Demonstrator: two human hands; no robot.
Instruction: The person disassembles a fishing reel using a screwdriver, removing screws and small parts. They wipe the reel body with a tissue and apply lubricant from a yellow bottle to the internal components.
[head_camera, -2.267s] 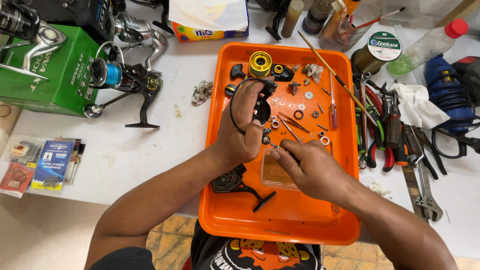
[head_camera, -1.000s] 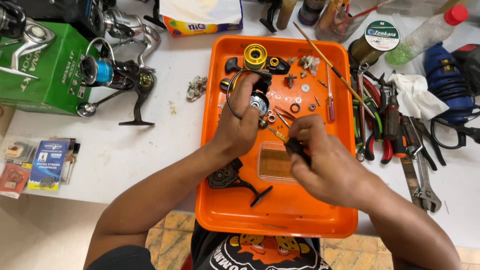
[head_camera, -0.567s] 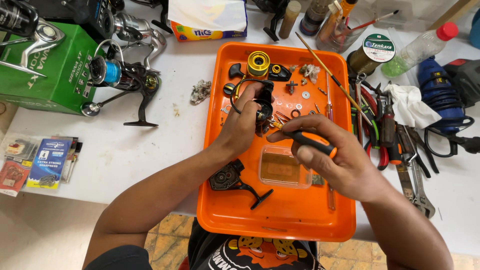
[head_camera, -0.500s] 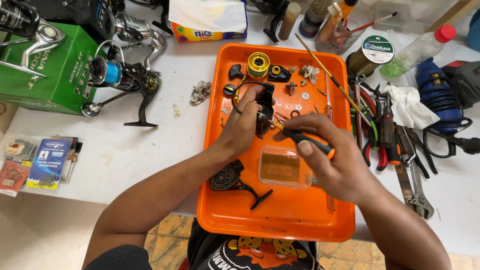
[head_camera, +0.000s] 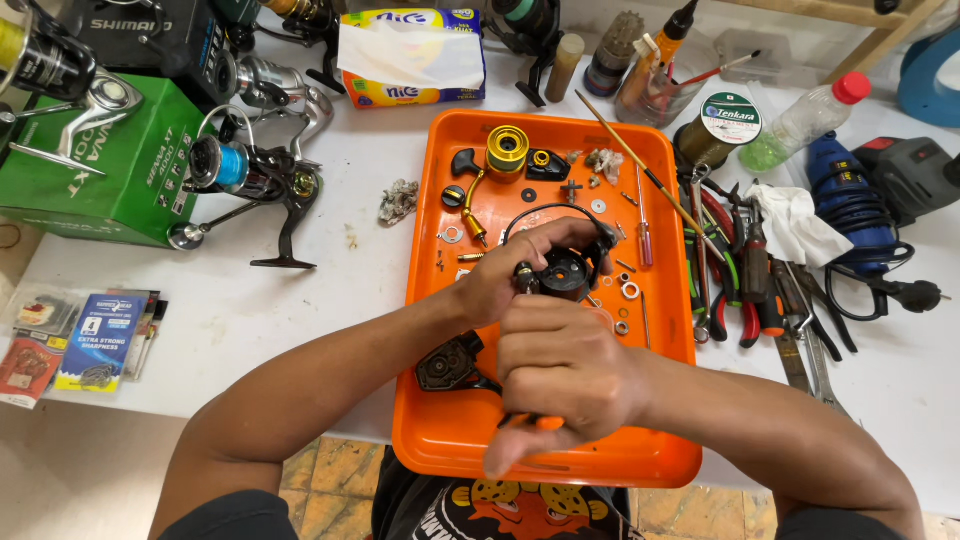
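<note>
Over orange tray (head_camera: 425, 400) on counter: left hand (head_camera: 505, 275) fingers wrapped around black reel rotor (head_camera: 565, 272). Right hand (head_camera: 560, 375) just nearer body, fingers closed on orange-handled screwdriver (head_camera: 545, 422), shaft hidden, apparently pointing away toward rotor.

A green box (head_camera: 110, 165) sits upper left, a tissue box (head_camera: 412, 55) top centre, pliers (head_camera: 745, 285) and a blue drill (head_camera: 845, 195) right on the worktop (head_camera: 300, 300).
</note>
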